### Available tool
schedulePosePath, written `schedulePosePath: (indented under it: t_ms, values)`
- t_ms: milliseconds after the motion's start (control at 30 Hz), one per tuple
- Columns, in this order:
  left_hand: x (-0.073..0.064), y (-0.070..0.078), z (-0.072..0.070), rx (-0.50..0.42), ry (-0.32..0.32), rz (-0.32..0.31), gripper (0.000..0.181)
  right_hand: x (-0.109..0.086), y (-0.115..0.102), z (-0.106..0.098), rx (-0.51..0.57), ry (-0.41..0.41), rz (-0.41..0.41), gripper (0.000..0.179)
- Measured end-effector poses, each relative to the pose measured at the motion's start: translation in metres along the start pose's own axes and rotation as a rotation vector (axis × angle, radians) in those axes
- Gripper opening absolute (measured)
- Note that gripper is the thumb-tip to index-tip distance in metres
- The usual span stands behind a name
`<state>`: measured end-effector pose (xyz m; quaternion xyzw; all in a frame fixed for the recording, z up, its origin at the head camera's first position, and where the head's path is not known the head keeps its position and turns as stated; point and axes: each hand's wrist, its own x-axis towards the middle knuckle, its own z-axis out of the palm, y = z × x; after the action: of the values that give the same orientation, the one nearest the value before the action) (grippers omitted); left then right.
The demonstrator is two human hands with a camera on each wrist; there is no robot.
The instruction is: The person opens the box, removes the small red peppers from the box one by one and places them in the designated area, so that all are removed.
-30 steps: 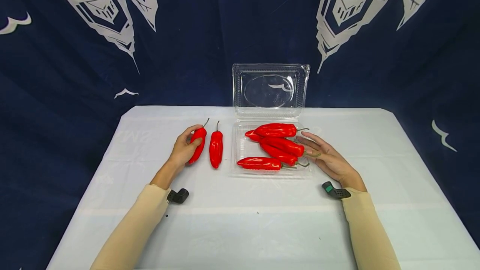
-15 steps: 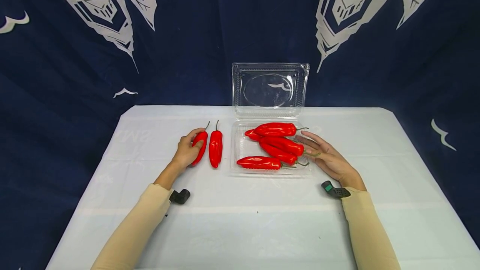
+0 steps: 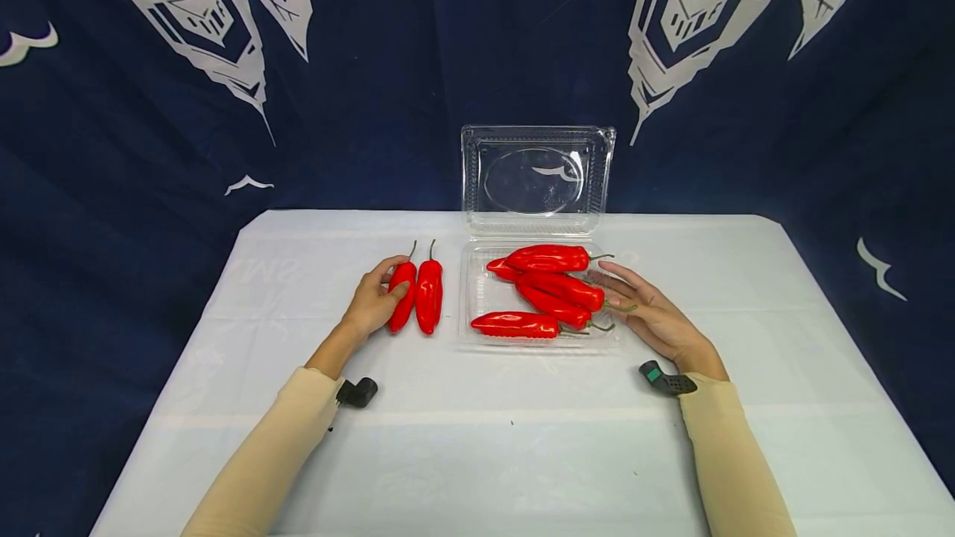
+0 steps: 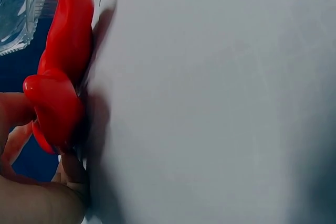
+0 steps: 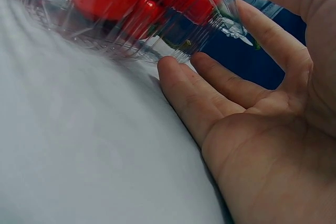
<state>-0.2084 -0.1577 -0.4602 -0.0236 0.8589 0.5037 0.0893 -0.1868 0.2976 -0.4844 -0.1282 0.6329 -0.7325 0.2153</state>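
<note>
Moved since the earlier frame: the left hand [image 3: 371, 298] and the held pepper [image 3: 401, 315], slightly to the right, now just beside the loose pepper [image 3: 429, 297]. On this left side, fingers curled and narrow, with thumb across, pinching the held pepper near its middle. On the right hand [image 3: 656, 313], fingers rather straight and loosely spread, holding nothing, close by the right wall of the plastic box [image 3: 464, 305]; impossible to tell if touching.

Step in hand, as a judgement: bringing the held pepper in line with its neighbour. For the next move, probably needed: a light, steady pinch, without pushing the loose pepper away.

In looks: glossy, bright red, slim, with thin stem pointing away from the person. In place: left of the plastic box, apparently on the bench [image 3: 448, 462], almost parallel to the loose pepper.

Farther out: several similar peppers [image 3: 548, 258] inside the plastic box, stems to the right; clear lid [image 3: 537, 181] raised behind; last, dark blue cloth [image 3: 358, 106] with white printing.
</note>
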Motion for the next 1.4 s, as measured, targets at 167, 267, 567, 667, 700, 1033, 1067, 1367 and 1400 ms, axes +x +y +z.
schedulePosePath:
  t_ms: [167, 267, 567, 667, 700, 1033, 1067, 1367, 1400]
  values:
    - [-0.001, 0.0, 0.0, -0.006, 0.001, -0.004, 0.048, 0.0, 0.0, 0.0, -0.001, 0.003, 0.0, 0.065]
    - [-0.001, 0.001, 0.0, 0.002, 0.003, 0.005, 0.048, 0.0, 0.0, 0.0, -0.002, 0.002, -0.001, 0.065]
    - [-0.002, 0.0, -0.002, 0.019, 0.029, 0.041, 0.048, 0.0, 0.003, -0.002, -0.002, -0.022, -0.024, 0.064]
    - [-0.002, 0.0, -0.002, 0.017, 0.034, 0.055, 0.048, 0.0, 0.003, -0.002, -0.002, -0.022, -0.022, 0.063]
    - [-0.002, 0.0, -0.003, 0.017, 0.034, 0.058, 0.048, 0.0, 0.003, -0.002, -0.001, -0.019, -0.019, 0.063]
    - [-0.002, 0.004, -0.005, 0.047, 0.045, 0.057, 0.048, -0.001, 0.005, -0.003, 0.019, -0.029, -0.034, 0.063]
    - [-0.003, 0.004, -0.005, 0.052, 0.049, 0.057, 0.048, -0.001, 0.005, -0.003, 0.018, -0.029, -0.034, 0.063]
    - [-0.004, 0.01, -0.005, 0.065, 0.104, 0.133, 0.046, 0.0, 0.005, -0.004, -0.006, -0.014, -0.021, 0.063]
    - [-0.003, 0.012, -0.005, 0.063, 0.105, 0.153, 0.046, 0.001, 0.005, -0.004, -0.012, -0.012, -0.021, 0.063]
